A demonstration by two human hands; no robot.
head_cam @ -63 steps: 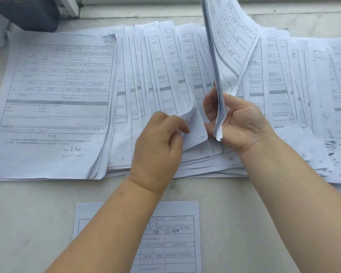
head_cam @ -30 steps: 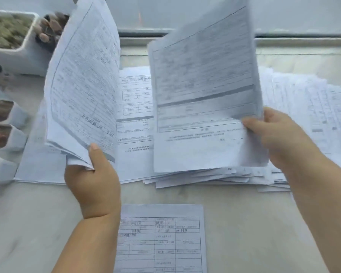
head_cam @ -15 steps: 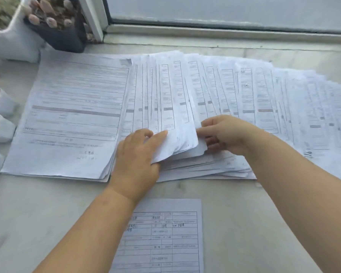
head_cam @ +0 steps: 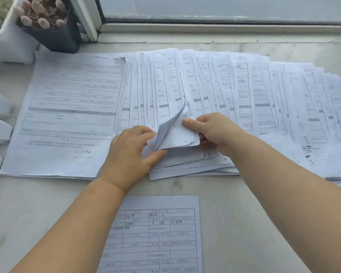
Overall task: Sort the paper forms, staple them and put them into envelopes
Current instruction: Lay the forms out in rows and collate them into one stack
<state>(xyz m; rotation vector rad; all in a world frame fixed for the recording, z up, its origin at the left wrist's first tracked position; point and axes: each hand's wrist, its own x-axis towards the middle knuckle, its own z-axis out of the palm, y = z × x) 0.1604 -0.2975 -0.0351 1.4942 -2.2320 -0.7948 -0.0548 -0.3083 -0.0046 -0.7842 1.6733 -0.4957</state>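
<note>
Head cam: a long fan of white printed paper forms (head_cam: 244, 99) is spread across the pale stone table (head_cam: 37, 213). The left hand (head_cam: 130, 154) pinches up the lower corners of a few sheets mid-fan, and the right hand (head_cam: 213, 131) pinches those same curled corners. A single filled-in form sheet (head_cam: 161, 233) lies nearer, and a dark plastic cactus pot (head_cam: 51, 30) sits back left.

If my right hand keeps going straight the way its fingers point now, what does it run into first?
The right hand points leftward, its fingers already pinching the lifted sheets. Straight on, it would likely meet the left hand just beyond them, though depth is hard to judge.
</note>
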